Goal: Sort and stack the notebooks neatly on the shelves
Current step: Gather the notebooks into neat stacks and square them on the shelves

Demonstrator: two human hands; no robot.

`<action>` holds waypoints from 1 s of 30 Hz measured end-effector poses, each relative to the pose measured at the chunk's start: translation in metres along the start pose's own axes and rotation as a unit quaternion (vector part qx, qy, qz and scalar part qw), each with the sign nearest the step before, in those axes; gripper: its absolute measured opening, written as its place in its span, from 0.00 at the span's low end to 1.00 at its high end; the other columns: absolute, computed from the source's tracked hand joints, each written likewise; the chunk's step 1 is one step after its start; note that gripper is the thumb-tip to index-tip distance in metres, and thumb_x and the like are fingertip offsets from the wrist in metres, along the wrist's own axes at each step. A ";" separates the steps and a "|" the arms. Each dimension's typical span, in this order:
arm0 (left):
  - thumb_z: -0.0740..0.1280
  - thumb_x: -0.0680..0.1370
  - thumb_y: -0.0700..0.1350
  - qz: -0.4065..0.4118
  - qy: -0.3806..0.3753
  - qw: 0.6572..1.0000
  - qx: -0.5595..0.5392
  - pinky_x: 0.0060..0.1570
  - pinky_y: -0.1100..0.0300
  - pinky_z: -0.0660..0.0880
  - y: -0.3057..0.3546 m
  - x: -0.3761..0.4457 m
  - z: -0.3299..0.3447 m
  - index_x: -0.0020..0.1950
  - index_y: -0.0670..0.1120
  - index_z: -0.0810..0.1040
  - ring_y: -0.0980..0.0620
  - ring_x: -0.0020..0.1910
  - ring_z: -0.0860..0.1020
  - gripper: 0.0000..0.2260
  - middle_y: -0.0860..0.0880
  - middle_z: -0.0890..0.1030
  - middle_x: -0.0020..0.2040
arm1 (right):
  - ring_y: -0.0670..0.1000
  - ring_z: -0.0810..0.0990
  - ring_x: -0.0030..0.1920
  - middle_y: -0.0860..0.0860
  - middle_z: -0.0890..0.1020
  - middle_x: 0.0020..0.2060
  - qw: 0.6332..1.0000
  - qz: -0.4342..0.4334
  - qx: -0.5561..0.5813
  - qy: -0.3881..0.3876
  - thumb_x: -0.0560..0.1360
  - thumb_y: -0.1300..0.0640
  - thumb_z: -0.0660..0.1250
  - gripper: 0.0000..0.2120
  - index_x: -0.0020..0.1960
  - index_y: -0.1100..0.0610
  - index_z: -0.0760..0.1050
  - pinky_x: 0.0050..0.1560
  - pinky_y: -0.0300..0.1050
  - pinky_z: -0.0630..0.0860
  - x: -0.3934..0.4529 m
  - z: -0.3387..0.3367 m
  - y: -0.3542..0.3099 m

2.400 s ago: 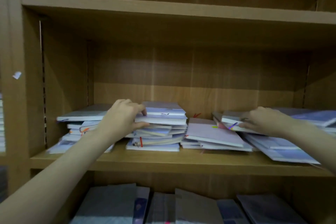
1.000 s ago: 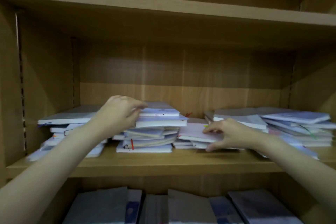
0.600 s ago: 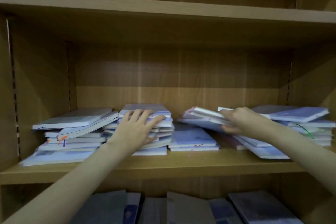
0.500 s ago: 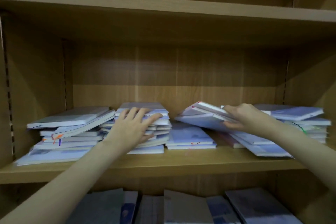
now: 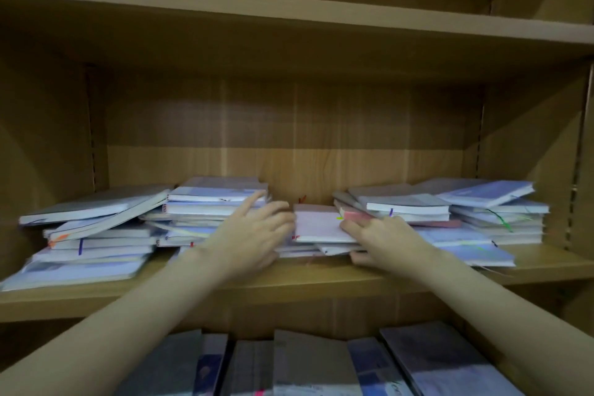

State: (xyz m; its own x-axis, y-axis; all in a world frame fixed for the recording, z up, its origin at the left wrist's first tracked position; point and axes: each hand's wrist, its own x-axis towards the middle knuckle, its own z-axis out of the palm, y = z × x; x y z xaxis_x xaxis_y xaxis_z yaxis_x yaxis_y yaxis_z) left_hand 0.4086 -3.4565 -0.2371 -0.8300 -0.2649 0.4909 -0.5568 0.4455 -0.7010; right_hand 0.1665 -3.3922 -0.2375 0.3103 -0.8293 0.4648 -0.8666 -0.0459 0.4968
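No lettering, label, brand or number can be read anywhere: the covers of the notebooks (image 5: 205, 199) on the middle shelf (image 5: 289, 280) and those at the bottom of the frame are blurred.

2 bare forearms enter from the lower edge, one from 7 o'clock and one from 5 o'clock, and no sleeve, watch or bracelet shows on either. The left hand (image 5: 254, 235) and the right hand (image 5: 382, 239) are ungloved, with slim fingers and no rings visible. Motion blur softens the fingertips, so nails and finer marks cannot be made out.
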 end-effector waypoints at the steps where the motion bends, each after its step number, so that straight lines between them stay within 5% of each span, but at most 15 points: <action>1: 0.73 0.65 0.56 0.013 -0.029 0.999 0.006 0.64 0.48 0.66 0.003 0.007 0.003 0.53 0.49 0.82 0.51 0.57 0.79 0.19 0.52 0.83 0.52 | 0.59 0.75 0.58 0.55 0.76 0.60 1.000 -0.005 -0.013 -0.008 0.78 0.48 0.55 0.22 0.70 0.54 0.61 0.49 0.47 0.69 0.003 0.002 -0.001; 3: 0.68 0.67 0.56 0.036 -0.059 0.997 0.019 0.63 0.50 0.64 0.000 0.014 0.010 0.40 0.52 0.84 0.54 0.48 0.81 0.10 0.55 0.84 0.40 | 0.58 0.75 0.58 0.56 0.76 0.59 1.000 -0.009 -0.017 -0.023 0.79 0.49 0.55 0.23 0.72 0.53 0.59 0.50 0.47 0.69 0.006 0.003 0.003; 6: 0.56 0.70 0.52 0.041 -0.079 0.996 0.011 0.62 0.53 0.61 -0.007 0.011 0.017 0.32 0.52 0.82 0.54 0.39 0.80 0.16 0.56 0.80 0.30 | 0.58 0.75 0.58 0.57 0.77 0.58 1.000 0.007 0.011 -0.020 0.79 0.48 0.56 0.26 0.75 0.49 0.54 0.53 0.48 0.70 0.009 0.000 0.020; 9: 0.57 0.72 0.51 0.041 -0.004 0.999 0.003 0.65 0.54 0.60 -0.013 -0.004 0.019 0.35 0.52 0.83 0.54 0.42 0.80 0.16 0.55 0.81 0.33 | 0.57 0.77 0.56 0.56 0.78 0.56 0.999 0.021 0.024 -0.005 0.79 0.47 0.57 0.25 0.74 0.48 0.57 0.53 0.48 0.71 0.010 0.000 0.028; 13: 0.56 0.74 0.53 0.025 -0.008 1.000 -0.017 0.66 0.52 0.59 -0.021 -0.031 0.015 0.37 0.54 0.83 0.56 0.47 0.79 0.16 0.57 0.81 0.38 | 0.58 0.77 0.55 0.56 0.79 0.55 0.997 0.059 0.040 0.008 0.78 0.46 0.58 0.22 0.70 0.50 0.64 0.50 0.47 0.71 0.016 0.002 0.034; 16: 0.54 0.76 0.52 -0.057 -0.127 0.990 0.025 0.68 0.47 0.53 -0.002 -0.006 -0.007 0.46 0.50 0.83 0.51 0.53 0.76 0.18 0.52 0.82 0.41 | 0.59 0.77 0.55 0.57 0.79 0.54 0.995 0.079 0.059 0.019 0.78 0.46 0.58 0.19 0.66 0.53 0.66 0.48 0.48 0.70 0.022 0.001 0.036; 19: 0.54 0.80 0.56 -0.162 -0.320 0.933 -0.011 0.70 0.40 0.38 0.026 0.036 -0.011 0.71 0.41 0.63 0.44 0.71 0.62 0.25 0.43 0.74 0.65 | 0.59 0.76 0.56 0.56 0.79 0.54 0.993 0.087 0.074 0.031 0.79 0.44 0.57 0.19 0.64 0.54 0.67 0.49 0.49 0.71 0.019 0.003 0.037; 22: 0.54 0.81 0.54 -0.197 -0.358 0.908 -0.089 0.65 0.35 0.30 0.044 0.060 -0.008 0.63 0.44 0.72 0.42 0.68 0.66 0.19 0.43 0.76 0.61 | 0.59 0.76 0.57 0.54 0.79 0.56 0.991 0.087 0.080 0.059 0.79 0.43 0.57 0.22 0.69 0.51 0.65 0.50 0.48 0.71 0.010 0.006 0.035; 25: 0.56 0.81 0.48 -0.168 -0.282 0.935 -0.131 0.71 0.42 0.39 0.054 0.062 0.000 0.58 0.43 0.75 0.44 0.63 0.71 0.13 0.42 0.78 0.57 | 0.62 0.82 0.36 0.57 0.83 0.37 0.983 0.071 0.086 0.144 0.68 0.48 0.75 0.21 0.56 0.58 0.78 0.31 0.50 0.75 -0.003 0.007 0.027; 27: 0.57 0.80 0.44 -0.186 -0.234 0.931 -0.212 0.72 0.51 0.53 0.050 0.055 0.006 0.61 0.45 0.76 0.44 0.64 0.71 0.13 0.43 0.77 0.60 | 0.59 0.77 0.22 0.54 0.78 0.23 0.977 0.088 0.053 0.186 0.56 0.48 0.82 0.22 0.45 0.57 0.82 0.18 0.44 0.69 -0.012 0.006 0.023; 30: 0.59 0.79 0.41 -0.244 -0.218 0.889 -0.319 0.64 0.57 0.66 0.033 0.045 0.017 0.66 0.48 0.74 0.46 0.65 0.71 0.16 0.45 0.74 0.66 | 0.59 0.82 0.37 0.55 0.83 0.35 0.979 0.121 0.092 0.136 0.66 0.42 0.74 0.20 0.53 0.51 0.79 0.32 0.46 0.71 -0.023 -0.007 0.020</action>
State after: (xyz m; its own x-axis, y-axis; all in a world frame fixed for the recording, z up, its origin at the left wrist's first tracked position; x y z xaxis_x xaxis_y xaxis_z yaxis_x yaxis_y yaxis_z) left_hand 0.3527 -3.4684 -0.2470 -0.5063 -0.8045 0.3106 -0.8374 0.5447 0.0456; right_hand 0.1453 -3.3698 -0.2332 0.1574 -0.6505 0.7430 -0.9757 0.0134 0.2185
